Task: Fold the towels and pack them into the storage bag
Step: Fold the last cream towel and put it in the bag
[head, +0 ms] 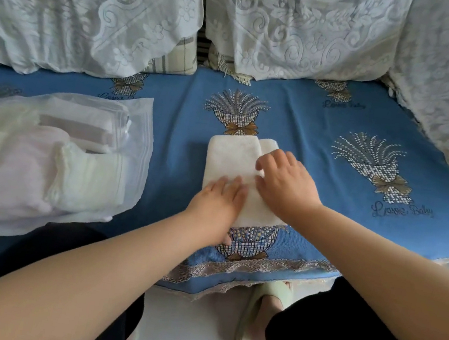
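Pressure is best spread evenly: the white towel (pixel 232 168) lies folded on the blue sofa cover (pixel 322 156), flattened under the left hand (pixel 217 201) and right hand (pixel 285 185), fingers extended, grip unclosed; the storage bag (pixel 52 154) sits near, leftward.

The blue woven seat cover (pixel 297 128) with basket-and-bow motifs is carrying dark cursive lettering reading "Love Baby" under the basket at about three o'clock (pixel 402 211). The same script is showing at one o'clock (pixel 344 104) and, partly hidden, at ten o'clock (pixel 111 96).
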`<state>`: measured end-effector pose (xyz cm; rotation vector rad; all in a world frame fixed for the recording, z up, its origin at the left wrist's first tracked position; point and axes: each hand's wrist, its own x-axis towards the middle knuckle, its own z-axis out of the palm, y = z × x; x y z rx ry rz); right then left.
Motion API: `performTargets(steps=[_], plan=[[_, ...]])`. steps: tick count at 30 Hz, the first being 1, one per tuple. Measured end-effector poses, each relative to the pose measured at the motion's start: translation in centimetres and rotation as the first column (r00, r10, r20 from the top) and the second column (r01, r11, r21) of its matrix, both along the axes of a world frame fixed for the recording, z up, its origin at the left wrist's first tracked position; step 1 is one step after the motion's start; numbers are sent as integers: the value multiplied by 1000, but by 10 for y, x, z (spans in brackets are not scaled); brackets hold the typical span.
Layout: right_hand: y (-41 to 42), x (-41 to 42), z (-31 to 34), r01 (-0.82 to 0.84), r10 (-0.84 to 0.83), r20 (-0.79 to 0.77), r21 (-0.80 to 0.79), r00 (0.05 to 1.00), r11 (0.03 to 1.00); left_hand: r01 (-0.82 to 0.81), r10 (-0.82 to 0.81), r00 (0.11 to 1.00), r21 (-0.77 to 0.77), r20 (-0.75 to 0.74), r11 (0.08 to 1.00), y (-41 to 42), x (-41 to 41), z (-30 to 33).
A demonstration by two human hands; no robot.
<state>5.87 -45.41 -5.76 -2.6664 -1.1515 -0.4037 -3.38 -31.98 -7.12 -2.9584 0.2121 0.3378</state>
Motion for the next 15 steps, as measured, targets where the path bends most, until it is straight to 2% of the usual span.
performTargets(steps=[1, 2, 3, 5, 6, 9, 11, 13, 15], plan=[[-1, -9, -2, -124, 120, 103, 35, 987, 992, 14, -14, 1000, -34, 17, 999, 4, 5, 1], [-4, -19, -6, -208, 208, 114, -5, 972, 978, 15, -11, 999, -102, 35, 995, 9, 9, 1], [-8, -26, -10, -244, 249, 25, -120, 968, 962, -11, 19, 999, -188, 42, 982, 13, 12, 3], [-16, -29, -16, -232, 206, -110, -371, 972, 899, -85, 93, 996, -305, 13, 949, 20, 17, 7], [-17, -26, -16, -218, 182, -126, -403, 975, 889, -116, 122, 993, -326, -2, 938, 23, 19, 10], [-11, -17, -1, -140, 99, -166, -254, 981, 957, -199, 183, 980, -393, -80, 898, 30, 25, 25], [-7, -14, 11, -128, 66, -259, -233, 964, 964, -223, 154, 970, -434, -188, 873, 37, 25, 40], [-7, -13, 23, -196, 54, -496, -239, 866, 951, -237, 100, 951, -480, -294, 845, 49, 20, 53], [-8, -9, 37, -236, 44, -687, -189, 726, 953, -310, 113, 928, -565, -356, 765, 64, 12, 63]])
